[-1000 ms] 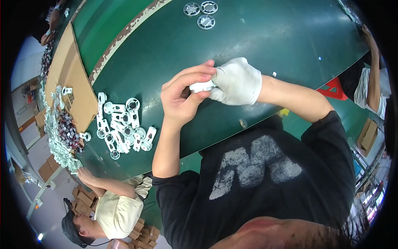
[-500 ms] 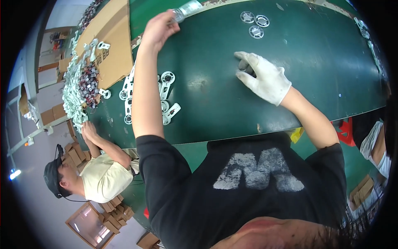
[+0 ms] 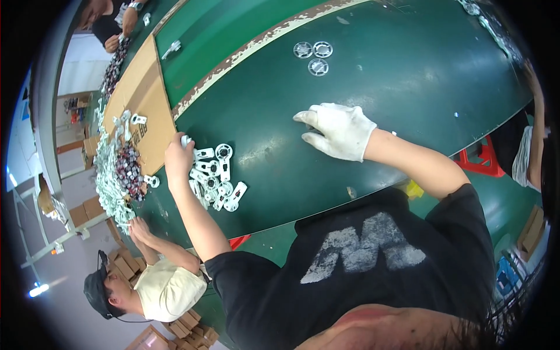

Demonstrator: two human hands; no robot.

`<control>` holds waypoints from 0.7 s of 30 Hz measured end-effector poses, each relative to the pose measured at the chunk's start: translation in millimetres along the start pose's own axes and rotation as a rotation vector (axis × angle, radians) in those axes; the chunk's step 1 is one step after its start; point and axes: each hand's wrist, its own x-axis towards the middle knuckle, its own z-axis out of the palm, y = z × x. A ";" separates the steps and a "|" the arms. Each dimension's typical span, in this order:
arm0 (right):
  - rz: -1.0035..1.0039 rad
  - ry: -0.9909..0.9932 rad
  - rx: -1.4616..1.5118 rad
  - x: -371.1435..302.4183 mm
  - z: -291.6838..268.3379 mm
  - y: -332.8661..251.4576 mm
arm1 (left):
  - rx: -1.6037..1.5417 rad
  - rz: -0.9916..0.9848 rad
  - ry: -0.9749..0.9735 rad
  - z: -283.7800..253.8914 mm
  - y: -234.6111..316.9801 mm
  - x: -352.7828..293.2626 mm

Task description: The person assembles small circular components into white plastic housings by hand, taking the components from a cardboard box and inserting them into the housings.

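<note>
Our bare left hand (image 3: 178,156) pinches a white plastic part (image 3: 185,140) above the pile (image 3: 214,178); our gloved right hand (image 3: 338,129) lies spread flat on the smooth green surface (image 3: 408,76).

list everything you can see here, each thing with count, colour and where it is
green table: one, dark green, fills the middle
white plastic parts: a small heap, white, by the left hand
round discs: three, pale grey, far side of the table
cardboard sheet: one, brown, table's left
mixed parts pile: one long heap, white and dark, left edge
co-worker in cream shirt: one, lower left
red stool: one, right
left hand: bare, grip on a white part
right hand: white glove, flat on the table
</note>
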 end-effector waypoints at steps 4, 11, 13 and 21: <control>-0.045 0.054 -0.010 0.4 4.3 7.1 | -0.271 0.041 0.200 -17.5 27.6 -6.7; -0.117 0.328 0.056 2.7 13.0 12.6 | -0.760 0.228 0.332 -44.6 172.8 -33.8; -0.106 0.345 0.095 5.1 4.4 9.5 | -0.763 0.259 0.201 -39.2 226.6 -50.6; 0.184 0.736 0.345 34.3 1.7 53.0 | -0.831 0.690 0.393 35.1 298.9 -36.4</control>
